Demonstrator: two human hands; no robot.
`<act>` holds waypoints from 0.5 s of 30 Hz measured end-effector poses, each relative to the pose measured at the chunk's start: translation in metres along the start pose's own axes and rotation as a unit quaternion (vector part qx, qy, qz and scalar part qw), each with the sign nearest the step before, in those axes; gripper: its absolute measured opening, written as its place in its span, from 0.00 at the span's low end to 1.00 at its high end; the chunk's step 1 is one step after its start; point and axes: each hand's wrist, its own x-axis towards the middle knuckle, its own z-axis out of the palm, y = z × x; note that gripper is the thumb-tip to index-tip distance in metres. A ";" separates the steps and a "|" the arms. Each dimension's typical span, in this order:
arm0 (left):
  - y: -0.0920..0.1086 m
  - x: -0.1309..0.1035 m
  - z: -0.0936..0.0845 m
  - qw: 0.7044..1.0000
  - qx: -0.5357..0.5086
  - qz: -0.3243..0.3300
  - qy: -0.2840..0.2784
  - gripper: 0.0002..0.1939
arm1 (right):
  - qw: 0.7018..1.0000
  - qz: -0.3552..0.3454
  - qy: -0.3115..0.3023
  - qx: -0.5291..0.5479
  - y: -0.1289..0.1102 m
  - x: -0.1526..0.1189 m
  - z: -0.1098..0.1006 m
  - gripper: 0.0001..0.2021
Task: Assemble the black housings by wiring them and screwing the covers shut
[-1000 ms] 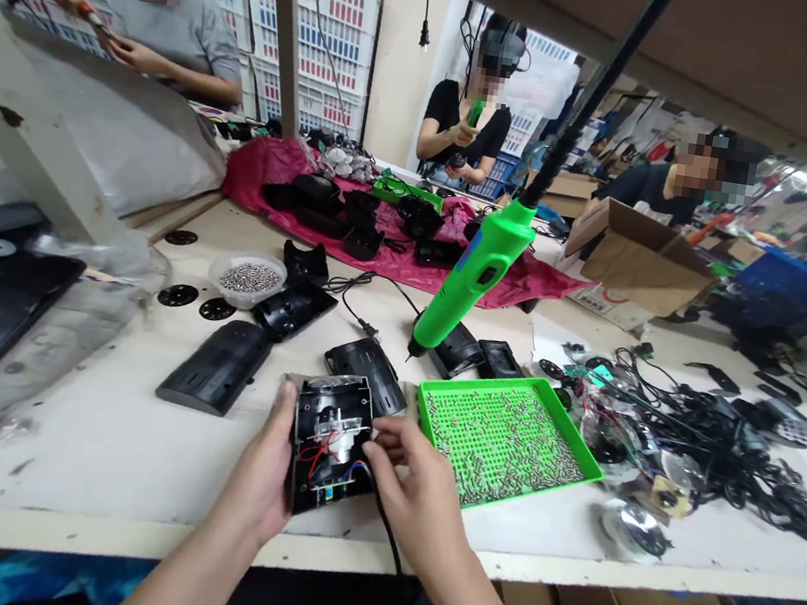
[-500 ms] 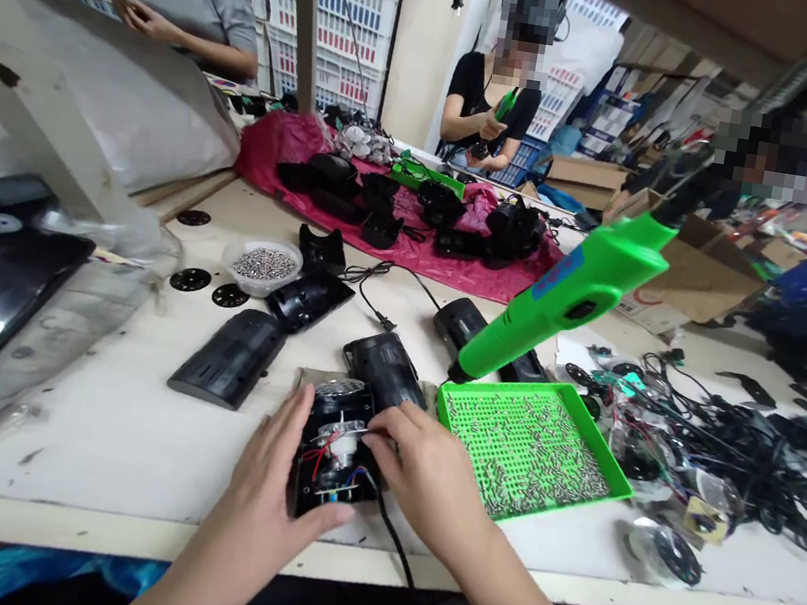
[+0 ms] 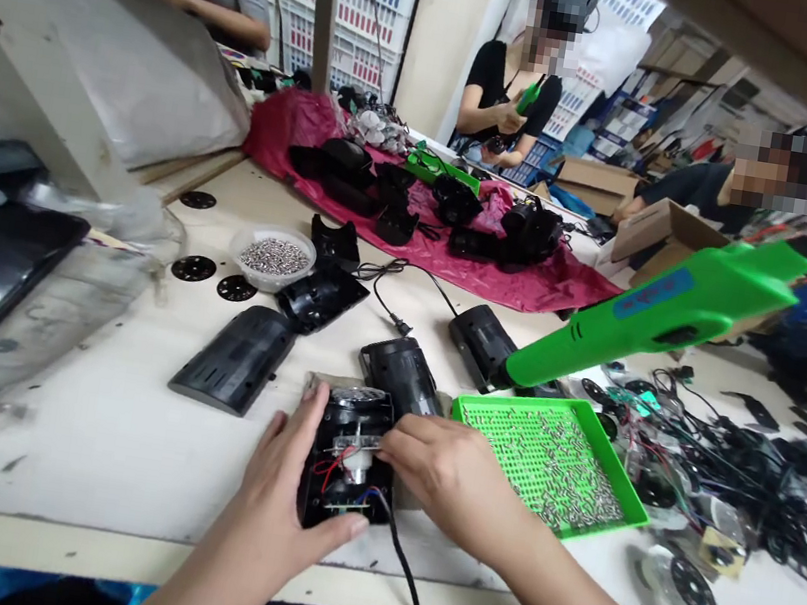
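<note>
An open black plastic housing [image 3: 313, 499] lies near the table's front edge, with a small motor [image 3: 354, 464], red wires and a circuit board inside. My left hand [image 3: 287, 498] clasps it, fingers along its left side and thumb over its lower end. With fingertips pinched together, my right hand [image 3: 446, 471] grips the motor's right edge; the exact contact is hidden by the fingers. A black cord [image 3: 403, 555] runs from the housing over the table edge. Just behind lies another black housing [image 3: 400, 371]. The green power screwdriver [image 3: 637, 312] hangs tilted above the screw tray.
To the right stands a green tray [image 3: 613, 521] of screws, beside a tangle of cables [image 3: 761, 497]. A bowl of small metal parts [image 3: 272, 258], a black shell [image 3: 235, 358] and black discs [image 3: 194, 268] lie left. Co-workers sit beyond the pink sheet [image 3: 270, 126].
The hanging screwdriver has swung right and tilted flatter. The view has shifted slightly, and another person at the right shows more fully. Both hands stay at the housing, the right still pinching the motor's edge.
</note>
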 end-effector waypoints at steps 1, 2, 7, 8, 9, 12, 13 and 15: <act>0.001 0.001 0.000 1.000 -0.004 0.005 0.002 0.54 | 1.000 0.000 0.002 0.015 0.002 -0.001 0.002 0.10; 0.002 0.001 0.000 1.000 -0.006 0.011 0.004 0.54 | 1.000 0.001 0.005 0.031 0.004 -0.003 0.004 0.11; 0.013 0.003 -0.003 0.999 0.018 0.009 -0.028 0.57 | 0.999 0.000 0.023 0.049 0.005 -0.008 0.011 0.16; 0.014 0.004 -0.003 0.999 0.025 0.008 -0.034 0.58 | 0.999 0.001 0.019 0.041 0.005 -0.007 0.011 0.15; 0.016 0.004 -0.003 0.999 0.031 0.011 -0.035 0.59 | 0.999 0.003 0.010 0.032 0.004 -0.006 0.009 0.15; 0.017 0.004 -0.003 0.998 0.041 0.017 -0.033 0.60 | 1.000 0.011 -0.026 0.001 0.002 -0.002 0.003 0.13; 0.016 0.004 -0.002 0.998 0.043 0.018 -0.032 0.60 | 0.999 0.005 -0.035 -0.008 0.002 -0.001 0.001 0.12; 0.015 0.004 -0.001 0.998 0.044 0.020 -0.027 0.59 | 0.999 -0.009 -0.039 -0.012 0.004 0.001 -0.001 0.13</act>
